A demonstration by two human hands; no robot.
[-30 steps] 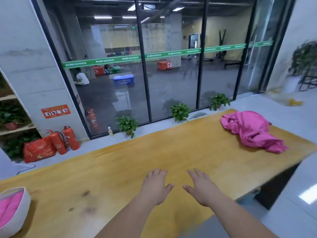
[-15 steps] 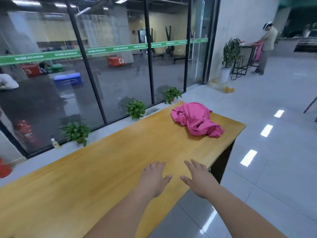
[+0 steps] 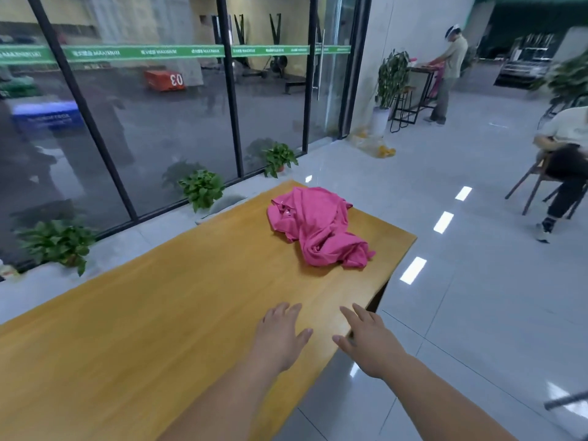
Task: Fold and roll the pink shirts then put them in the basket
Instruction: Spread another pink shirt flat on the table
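Note:
A crumpled pink shirt lies in a heap near the far right end of the long wooden table. My left hand is stretched out flat over the table's near edge, fingers straight and holding nothing. My right hand reaches forward beside it, past the table's corner and over the floor, fingers also straight and empty. Both hands are well short of the shirt. The basket is out of view.
Potted plants stand along the glass wall behind the table. Shiny tiled floor spreads to the right. A seated person is at the far right and a standing person works at a small table in the back.
The view has swung to the right along the table; the basket at the left has dropped out of sight and the pink shirt now sits nearer the middle. Both hands stay stretched out and empty.

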